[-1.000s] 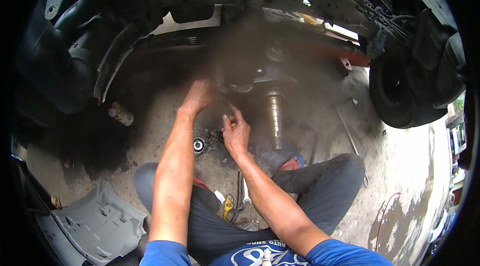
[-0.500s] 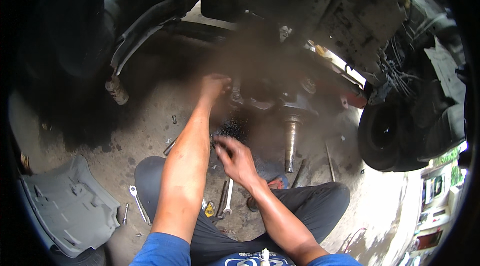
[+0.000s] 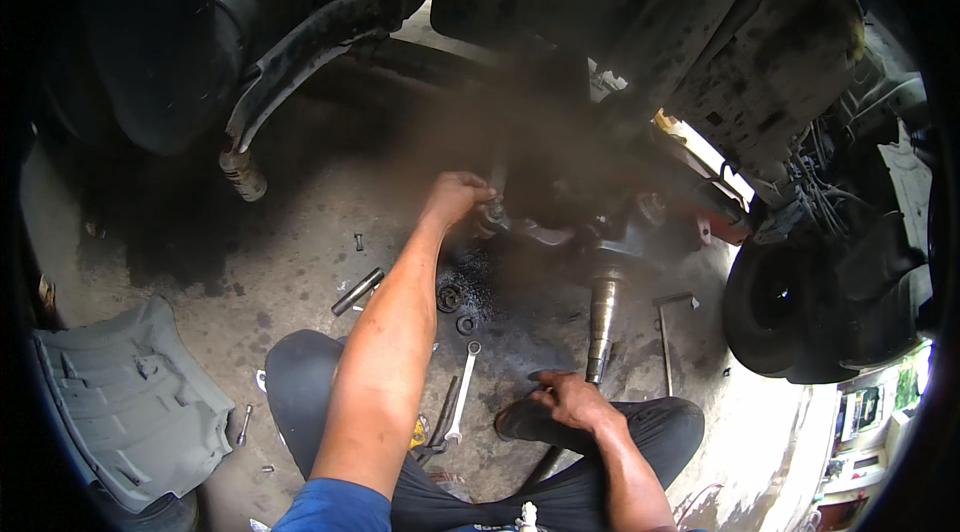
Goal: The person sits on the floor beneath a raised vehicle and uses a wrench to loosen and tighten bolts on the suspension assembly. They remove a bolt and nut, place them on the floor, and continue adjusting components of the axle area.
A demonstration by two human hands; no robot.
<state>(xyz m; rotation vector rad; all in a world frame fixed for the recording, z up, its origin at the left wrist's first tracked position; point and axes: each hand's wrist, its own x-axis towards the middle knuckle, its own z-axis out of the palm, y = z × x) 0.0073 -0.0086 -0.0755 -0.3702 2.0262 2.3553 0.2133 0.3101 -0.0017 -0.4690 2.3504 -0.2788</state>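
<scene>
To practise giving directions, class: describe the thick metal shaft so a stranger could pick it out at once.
Start at the dark vehicle underside across the top, then look right of centre. There the shaft points down toward the person's right hand. It is thick, shiny and stepped, unlike the thin rod to its right.

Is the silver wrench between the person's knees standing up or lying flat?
Lying flat: the wrench stretches along the floor, left hand and right hand off it.

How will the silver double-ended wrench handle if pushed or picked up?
Likely stiff and fairly heavy for its size: the wrench looks like solid metal. Probably slides or pivots rather than rolls, since it lies flat with wide ends.
</scene>
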